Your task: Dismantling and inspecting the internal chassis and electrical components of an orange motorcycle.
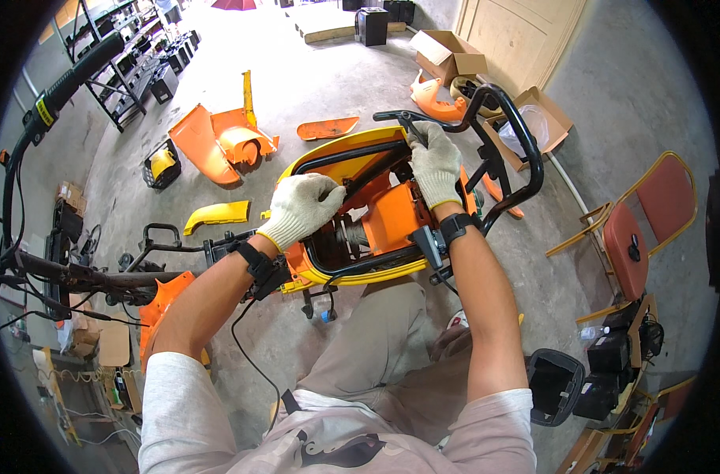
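Note:
Both my hands wear white knit gloves. My left hand (303, 205) is closed at the left side of a yellow-and-orange vehicle body (344, 144), its curled fingers by a black tubular rail (327, 159); what they grip is hidden. My right hand (434, 164) reaches the upper right of the body, closed on a small dark metal piece (410, 123), beside a tall black looped bar (535, 170). Between my hands is an open compartment holding an orange box-like cover (389, 222) and dark mechanical parts.
Orange panels (202, 142) and yellow trim (214, 213) lie on the floor. Handlebars (88, 65) stand at left. Cardboard boxes (447, 51) and a red folding chair (627, 253) are at right. Shelving (115, 83) is at back left; a black plastic bin (556, 387) sits lower right.

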A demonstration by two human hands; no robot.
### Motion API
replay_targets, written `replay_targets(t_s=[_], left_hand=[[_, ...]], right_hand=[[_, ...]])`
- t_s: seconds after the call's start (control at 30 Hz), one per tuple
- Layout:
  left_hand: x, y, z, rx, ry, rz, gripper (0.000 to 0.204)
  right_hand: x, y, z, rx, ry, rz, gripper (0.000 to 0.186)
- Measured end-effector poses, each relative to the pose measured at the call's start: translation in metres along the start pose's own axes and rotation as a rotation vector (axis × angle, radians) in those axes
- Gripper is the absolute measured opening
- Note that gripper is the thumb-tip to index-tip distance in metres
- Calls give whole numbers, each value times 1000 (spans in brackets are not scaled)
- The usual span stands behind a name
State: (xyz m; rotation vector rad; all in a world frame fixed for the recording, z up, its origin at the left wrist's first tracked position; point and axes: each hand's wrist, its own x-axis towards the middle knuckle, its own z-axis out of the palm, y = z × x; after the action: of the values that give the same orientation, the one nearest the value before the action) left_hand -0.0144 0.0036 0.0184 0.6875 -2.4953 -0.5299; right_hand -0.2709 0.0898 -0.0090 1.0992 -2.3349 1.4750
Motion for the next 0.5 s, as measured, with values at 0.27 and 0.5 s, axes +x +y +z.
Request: replay_targets(t_s=[0.27, 0.5], left_hand=[[0, 0, 1, -11, 0, 3, 26], [0, -1, 1, 11, -2, 8, 25]], right_hand=[[0, 0, 0, -20, 1, -12, 19], [-1, -11, -6, -109, -1, 25, 19]])
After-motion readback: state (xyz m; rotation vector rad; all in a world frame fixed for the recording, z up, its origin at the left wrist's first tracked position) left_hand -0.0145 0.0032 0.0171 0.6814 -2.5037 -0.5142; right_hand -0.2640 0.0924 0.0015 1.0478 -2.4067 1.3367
